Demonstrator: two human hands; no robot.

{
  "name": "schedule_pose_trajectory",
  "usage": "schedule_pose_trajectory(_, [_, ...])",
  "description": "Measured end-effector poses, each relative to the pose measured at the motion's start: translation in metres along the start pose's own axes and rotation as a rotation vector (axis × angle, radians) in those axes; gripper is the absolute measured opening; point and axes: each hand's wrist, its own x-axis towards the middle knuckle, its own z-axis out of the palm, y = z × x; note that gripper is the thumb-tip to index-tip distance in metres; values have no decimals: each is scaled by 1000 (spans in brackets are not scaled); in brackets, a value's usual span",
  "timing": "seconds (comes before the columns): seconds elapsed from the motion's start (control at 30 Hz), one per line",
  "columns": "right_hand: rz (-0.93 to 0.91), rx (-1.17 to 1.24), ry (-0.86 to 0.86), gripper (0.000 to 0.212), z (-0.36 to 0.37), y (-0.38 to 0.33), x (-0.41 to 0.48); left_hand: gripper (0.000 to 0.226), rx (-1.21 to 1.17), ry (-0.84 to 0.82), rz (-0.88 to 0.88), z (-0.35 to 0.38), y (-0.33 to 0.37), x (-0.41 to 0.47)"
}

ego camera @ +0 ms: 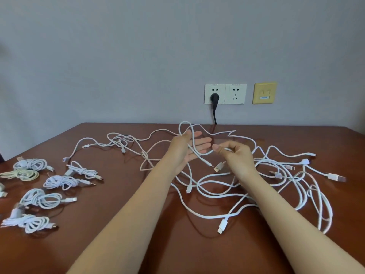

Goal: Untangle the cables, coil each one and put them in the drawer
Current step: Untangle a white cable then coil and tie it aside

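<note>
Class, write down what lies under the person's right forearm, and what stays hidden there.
Loose white cables of the tangle pass under the right forearm, lying on the brown table. How they cross or knot beneath the arm is covered.

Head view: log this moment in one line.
left hand open, thin white cable across palm; right hand pinches it; coiled white cable bundles left; loose white tangle right
</note>
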Motion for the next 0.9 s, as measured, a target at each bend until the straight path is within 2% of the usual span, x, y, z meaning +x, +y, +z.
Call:
schedule_pose_trajectory(0.1, [-10,-114,-16,23,0,2,-1,35,-28,47,-8,-9,-17,1])
schedule_pose_trajectory(0.23, [-8,-82,-138,14,2,-3,-5,39,-204,95,-23,-20,-18,5])
schedule_pose_trajectory(0.33, [98,141,-265,8,4,-6,-8,41,-418,96,-44,-28,-11,9])
schedule_pose_trajectory(0.47, [254,697,-317,17,0,-6,-6,38,-527,148,-30,-31,-10,11])
schedule_pose_trajectory(0.53, [265,836,-309,22,0,-9,-6,37,-457,153,-35,-28,-11,9])
schedule_pose_trajectory(0.57, [245,811,-297,25,1,-9,-6,37,-380,155,-46,-27,-12,9])
schedule_pose_trajectory(0.67, [112,570,-290,32,5,-9,-8,36,-64,137,-94,-24,-17,8])
schedule_pose_trajectory(0.77, [-7,425,-311,22,8,-14,-11,32,183,72,-141,-19,-17,4])
schedule_pose_trajectory(0.9, [-93,299,-242,19,11,-21,-14,32,325,-80,-178,-7,-15,-6])
